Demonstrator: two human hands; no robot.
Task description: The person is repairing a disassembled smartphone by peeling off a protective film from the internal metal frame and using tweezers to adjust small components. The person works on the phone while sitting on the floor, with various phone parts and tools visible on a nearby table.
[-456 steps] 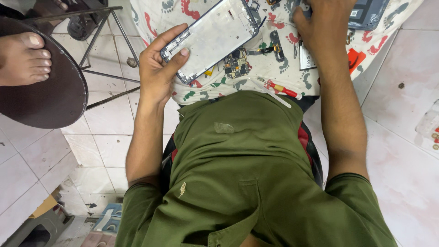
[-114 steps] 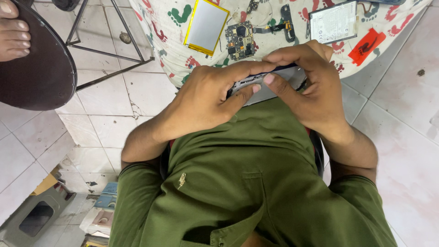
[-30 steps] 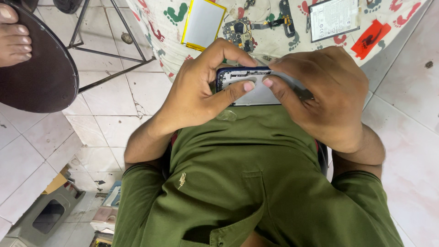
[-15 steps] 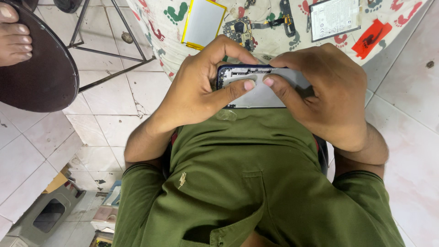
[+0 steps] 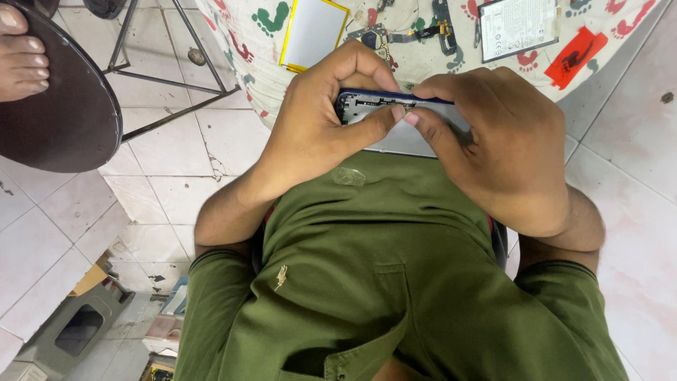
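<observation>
Two hands grip one opened phone (image 5: 395,116), blue-edged, held over the lap of a person in a green shirt (image 5: 381,268), just below the edge of a patterned cloth (image 5: 423,63). Left hand (image 5: 317,130) is curled round the phone's left end, thumb pressed across the exposed inner frame; right hand (image 5: 493,148) is closed over the right end, w/ thumb and forefinger pinched at the top rim, tip to tip w/ the left thumb. Vs. half a sec. ago: right hand has shifted left and now hides most of the grey inner plate; phone sits a touch higher, nearer the cloth. Vs. approx. 4 sec. ago, the phone is turned so its inside faces up.

On the cloth beyond: a yellow-rimmed panel (image 5: 310,35), a flex-cable board (image 5: 416,32), a battery (image 5: 518,27), a red sticker (image 5: 575,56). At left, a dark round seat (image 5: 63,113) on a metal frame (image 5: 169,77), another person's bare toes (image 5: 21,56) resting on it. White tile floor (image 5: 70,233) all round.
</observation>
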